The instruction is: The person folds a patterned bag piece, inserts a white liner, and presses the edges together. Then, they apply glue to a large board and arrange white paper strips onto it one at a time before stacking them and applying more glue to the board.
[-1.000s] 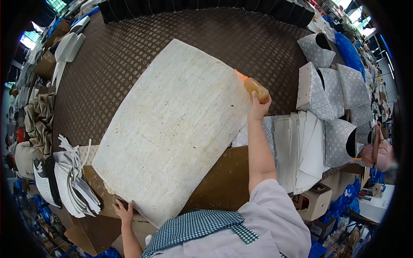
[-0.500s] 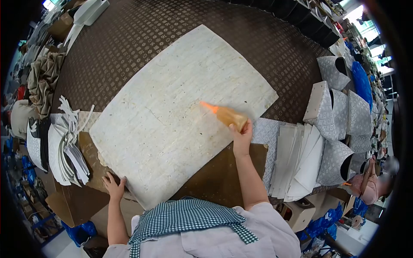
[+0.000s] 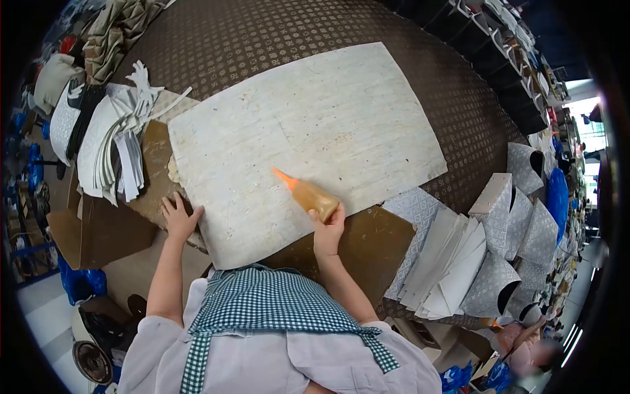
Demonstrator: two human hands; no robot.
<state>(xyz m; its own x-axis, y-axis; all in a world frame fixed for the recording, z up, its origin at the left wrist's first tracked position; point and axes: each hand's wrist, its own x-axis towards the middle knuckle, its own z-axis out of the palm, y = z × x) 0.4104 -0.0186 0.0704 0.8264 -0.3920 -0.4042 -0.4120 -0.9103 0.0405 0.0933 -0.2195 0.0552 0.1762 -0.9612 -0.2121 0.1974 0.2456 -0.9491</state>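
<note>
A large pale sheet (image 3: 315,118) with specks and stains lies over a brown board (image 3: 367,243) on the patterned tabletop. My right hand (image 3: 329,231) is wrapped round the base of a tan squeeze bottle (image 3: 314,198). The bottle's orange nozzle points up and left, over the lower middle of the sheet. At the sheet's lower left edge my left hand (image 3: 180,217) rests with its fingers spread, holding nothing.
White cut strips (image 3: 108,154) are piled at the left, near folded beige cloth (image 3: 118,39). To the right lie fanned white sheets (image 3: 443,262) and patterned grey pieces (image 3: 492,213). Another person (image 3: 522,345) is at the lower right.
The view has turned, so the sheet appears rotated. My right hand and the bottle have shifted left and toward me over the sheet. My left hand still lies by the sheet's left edge.
</note>
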